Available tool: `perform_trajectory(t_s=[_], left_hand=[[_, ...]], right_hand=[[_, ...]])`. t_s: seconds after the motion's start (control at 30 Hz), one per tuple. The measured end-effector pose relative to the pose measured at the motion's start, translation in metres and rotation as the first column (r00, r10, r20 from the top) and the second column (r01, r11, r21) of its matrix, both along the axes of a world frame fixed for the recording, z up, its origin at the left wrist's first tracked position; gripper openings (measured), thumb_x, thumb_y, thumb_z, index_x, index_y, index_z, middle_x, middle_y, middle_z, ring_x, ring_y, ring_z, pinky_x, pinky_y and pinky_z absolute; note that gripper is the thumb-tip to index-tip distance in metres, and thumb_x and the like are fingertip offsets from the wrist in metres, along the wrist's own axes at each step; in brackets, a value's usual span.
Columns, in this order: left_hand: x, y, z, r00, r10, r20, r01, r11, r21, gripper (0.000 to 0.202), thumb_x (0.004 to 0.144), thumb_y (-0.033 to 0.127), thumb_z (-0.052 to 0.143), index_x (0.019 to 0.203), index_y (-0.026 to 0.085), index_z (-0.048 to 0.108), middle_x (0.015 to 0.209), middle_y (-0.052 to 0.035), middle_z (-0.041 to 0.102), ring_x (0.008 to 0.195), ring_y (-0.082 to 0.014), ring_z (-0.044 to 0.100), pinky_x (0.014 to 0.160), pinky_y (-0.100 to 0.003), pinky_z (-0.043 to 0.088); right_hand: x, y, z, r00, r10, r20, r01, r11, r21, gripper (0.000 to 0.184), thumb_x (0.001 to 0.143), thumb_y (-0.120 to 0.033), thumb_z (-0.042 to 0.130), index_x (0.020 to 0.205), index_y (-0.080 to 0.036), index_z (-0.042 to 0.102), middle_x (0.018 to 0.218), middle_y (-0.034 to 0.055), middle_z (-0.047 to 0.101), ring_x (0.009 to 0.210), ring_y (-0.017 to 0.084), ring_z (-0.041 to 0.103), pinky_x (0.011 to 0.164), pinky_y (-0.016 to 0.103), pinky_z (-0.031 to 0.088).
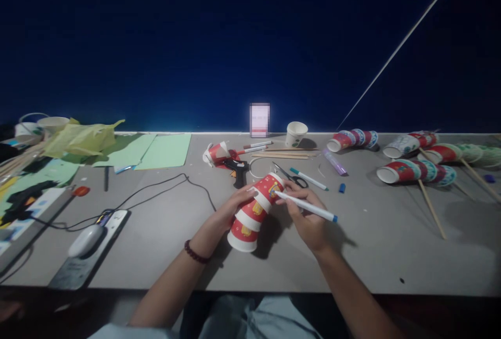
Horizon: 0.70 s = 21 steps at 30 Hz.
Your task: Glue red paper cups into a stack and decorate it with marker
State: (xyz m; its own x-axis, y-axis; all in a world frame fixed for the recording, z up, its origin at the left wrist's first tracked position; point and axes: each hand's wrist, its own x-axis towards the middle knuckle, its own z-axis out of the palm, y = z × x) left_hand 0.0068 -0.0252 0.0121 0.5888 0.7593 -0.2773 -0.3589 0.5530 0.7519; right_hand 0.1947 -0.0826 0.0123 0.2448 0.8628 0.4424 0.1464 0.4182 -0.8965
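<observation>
My left hand (pixel 231 207) is closed around the side of a chain of red-and-white paper cups (pixel 256 206), tilted with its upper end away from me. Yellow figures are printed on the red bands. Between the fingers of my right hand (pixel 307 219) is a white marker (pixel 309 206) with a blue end. Its tip touches or nearly touches the top cup, where a blue mark shows by the yellow figure. Just beyond the cups lie black-handled scissors (pixel 295 178), a teal-capped marker (pixel 309 178) and a black glue gun (pixel 237 171). A loose blue cap (pixel 342 188) rests to the right.
Several decorated cup chains on sticks (pixel 415 172) lie at the right. A white paper cup (pixel 296 134) stands near the wall, by some thin wooden sticks (pixel 285 155). Green paper (pixel 166 150), a power strip (pixel 35 219), a cable and a phone (pixel 74 271) under a white mouse (pixel 86 240) occupy the left.
</observation>
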Motion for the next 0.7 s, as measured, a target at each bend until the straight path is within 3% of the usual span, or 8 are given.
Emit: perform_trajectory(t_s=[0.17, 0.47, 0.7], left_hand=[[0.0005, -0.0017, 0.0011, 0.999, -0.028, 0.018, 0.027, 0.999, 0.022, 0.058, 0.077, 0.038, 0.078, 0.127, 0.012, 0.065, 0.104, -0.0138, 0.076, 0.077, -0.0208, 0.071, 0.068, -0.028, 0.055], [0.0004, -0.0015, 0.0015, 0.999, -0.008, 0.052, 0.007, 1.0, 0.023, 0.05, 0.077, 0.035, 0.078, 0.122, 0.013, 0.068, 0.104, -0.013, 0.077, 0.078, -0.0206, 0.072, 0.068, -0.027, 0.056], [0.0013, -0.0011, 0.001, 0.999, -0.024, 0.024, 0.024, 0.999, 0.027, 0.057, 0.076, 0.037, 0.079, 0.126, 0.013, 0.067, 0.104, -0.0131, 0.077, 0.076, -0.0199, 0.072, 0.069, -0.026, 0.055]], right_hand=[[0.0014, 0.0, -0.0007, 0.999, -0.005, -0.038, 0.006, 1.0, 0.015, 0.007, 0.09, -0.029, 0.063, 0.086, -0.025, 0.067, 0.084, 0.0061, 0.077, 0.115, 0.027, 0.069, 0.095, 0.045, 0.058], [0.0014, -0.0001, -0.0013, 0.999, 0.048, 0.025, -0.049, 0.998, 0.029, 0.007, 0.087, -0.021, 0.065, 0.084, -0.026, 0.068, 0.099, 0.0062, 0.078, 0.121, 0.025, 0.066, 0.105, 0.043, 0.052], [0.0009, 0.0, -0.0009, 0.998, -0.01, -0.058, 0.011, 1.0, 0.024, 0.003, 0.091, -0.027, 0.063, 0.091, -0.024, 0.065, 0.082, 0.0057, 0.078, 0.115, 0.027, 0.069, 0.095, 0.045, 0.057]])
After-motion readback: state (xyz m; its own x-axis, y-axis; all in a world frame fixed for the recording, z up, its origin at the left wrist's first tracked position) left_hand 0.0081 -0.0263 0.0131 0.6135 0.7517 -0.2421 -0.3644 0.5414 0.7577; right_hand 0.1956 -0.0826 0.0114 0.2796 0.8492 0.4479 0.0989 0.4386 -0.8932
